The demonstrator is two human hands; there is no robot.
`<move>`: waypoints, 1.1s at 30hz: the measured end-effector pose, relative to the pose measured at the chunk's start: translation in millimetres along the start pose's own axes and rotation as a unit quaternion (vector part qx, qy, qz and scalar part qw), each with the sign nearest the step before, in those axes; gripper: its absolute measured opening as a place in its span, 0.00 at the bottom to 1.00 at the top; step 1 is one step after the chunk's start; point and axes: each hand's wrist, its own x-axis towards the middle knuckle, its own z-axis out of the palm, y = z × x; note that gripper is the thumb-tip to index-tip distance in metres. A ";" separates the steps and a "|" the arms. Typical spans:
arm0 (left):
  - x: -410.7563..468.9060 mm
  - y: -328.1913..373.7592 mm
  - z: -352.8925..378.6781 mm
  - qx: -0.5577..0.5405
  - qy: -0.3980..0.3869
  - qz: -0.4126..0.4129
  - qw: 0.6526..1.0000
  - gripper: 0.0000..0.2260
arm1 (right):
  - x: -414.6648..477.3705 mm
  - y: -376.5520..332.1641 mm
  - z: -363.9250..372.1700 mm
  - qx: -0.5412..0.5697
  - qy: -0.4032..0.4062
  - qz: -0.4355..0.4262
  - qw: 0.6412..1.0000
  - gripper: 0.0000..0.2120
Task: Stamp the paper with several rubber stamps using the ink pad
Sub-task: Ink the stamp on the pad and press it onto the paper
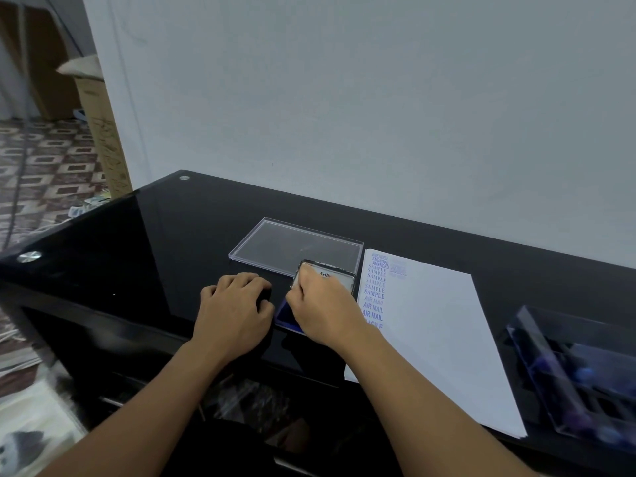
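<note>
The white paper [430, 332] lies on the black glass table [137, 242], with a column of blue stamp prints down its left edge. Left of it sits the ink pad [287, 316], its blue pad showing and its white-labelled lid [339, 275] raised. My right hand [323, 311] is over the pad with fingers curled at the lid's near edge. My left hand [237, 308] rests on the table just left of the pad, fingers curled over a small dark thing that is mostly hidden.
A clear plastic lid [296, 247] lies flat behind the ink pad. At the far right stands a clear box [578, 373] holding several stamps. A wall runs along the table's far edge. Cardboard boxes [99, 132] stand on the floor at the left.
</note>
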 end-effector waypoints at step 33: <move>107.2 135.2 -13.2 -0.121 -0.148 0.120 0.974 0.16 | 15.3 138.1 -127.9 0.029 0.068 0.158 0.985 0.11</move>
